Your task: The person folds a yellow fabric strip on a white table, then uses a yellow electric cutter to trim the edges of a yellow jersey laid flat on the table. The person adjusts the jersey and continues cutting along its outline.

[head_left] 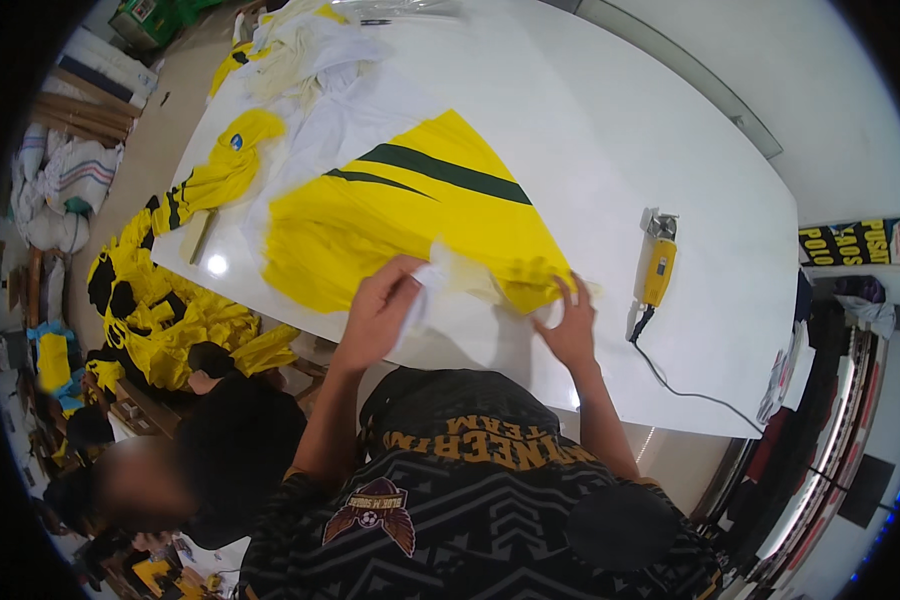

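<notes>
A yellow fabric panel with dark green stripes lies over the near part of the white table. My left hand is closed at its near edge, pinching a white flap of cloth that looks blurred and may be the panel's underside. To the right, my right hand has its fingers apart, the fingertips touching the panel's near right corner. Beyond my right hand, a yellow handheld electric fabric cutter rests on the table with its round head pointing away from me.
White and yellow cloth is heaped at the table's far left. A flat tan piece lies by the left edge. Yellow garment pieces are piled below that edge. A person in black is close on my left. The cutter's cord runs off the right edge.
</notes>
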